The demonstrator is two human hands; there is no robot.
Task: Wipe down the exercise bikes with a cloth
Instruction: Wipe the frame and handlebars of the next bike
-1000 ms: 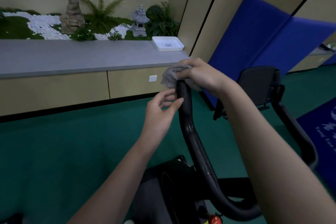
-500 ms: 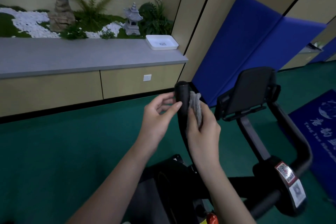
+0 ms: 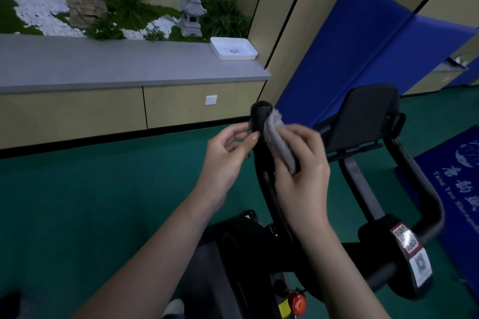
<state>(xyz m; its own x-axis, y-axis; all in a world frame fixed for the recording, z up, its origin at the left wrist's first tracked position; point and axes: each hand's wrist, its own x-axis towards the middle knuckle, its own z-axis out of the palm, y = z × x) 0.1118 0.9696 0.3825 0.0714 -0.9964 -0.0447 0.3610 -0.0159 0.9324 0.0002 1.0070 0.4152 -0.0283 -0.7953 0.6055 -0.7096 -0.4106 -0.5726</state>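
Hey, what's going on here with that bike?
A person is cleaning an exercise bike. Their right hand holds a grey cloth against the upper end of the black handlebar, on its right side. The left hand holds nothing; its fingertips touch the bar's other side, just below the tip. The black screen holder beside it is not being touched.

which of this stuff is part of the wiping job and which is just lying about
Part of the job:
grey cloth, held by the right hand against the bike's handlebar; left hand beside the bar.

Lying about:
white tray, stone lantern, blue wall mat, blue floor rug.
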